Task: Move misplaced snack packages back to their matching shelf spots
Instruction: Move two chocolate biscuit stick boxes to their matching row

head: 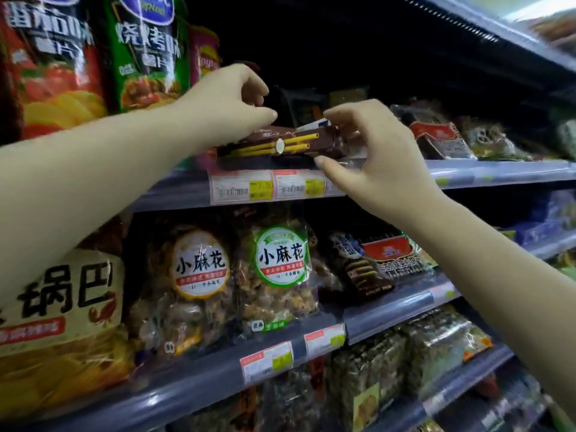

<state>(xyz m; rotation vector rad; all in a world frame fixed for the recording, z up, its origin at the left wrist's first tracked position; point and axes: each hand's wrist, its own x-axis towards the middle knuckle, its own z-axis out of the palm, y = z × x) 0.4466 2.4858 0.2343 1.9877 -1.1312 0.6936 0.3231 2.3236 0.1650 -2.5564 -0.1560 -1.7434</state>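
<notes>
A brown box of biscuit sticks (290, 145), printed with yellow sticks, lies flat at the front of the upper shelf (498, 171). My left hand (230, 107) comes in from the left, its curled fingers and thumb on the box's top left end. My right hand (371, 151) grips the box's right end, thumb under the front edge and fingers over the top. Whether the box rests on other boxes beneath it is hard to tell.
Tall red and green chip bags (93, 54) stand left of the box. Red-labelled packets (439, 138) lie to its right. Price tags (268, 185) line the shelf rail. Below stand clear twisted-snack bags (277, 260) and a large yellow bag (59, 307); lower shelves hold dark packets.
</notes>
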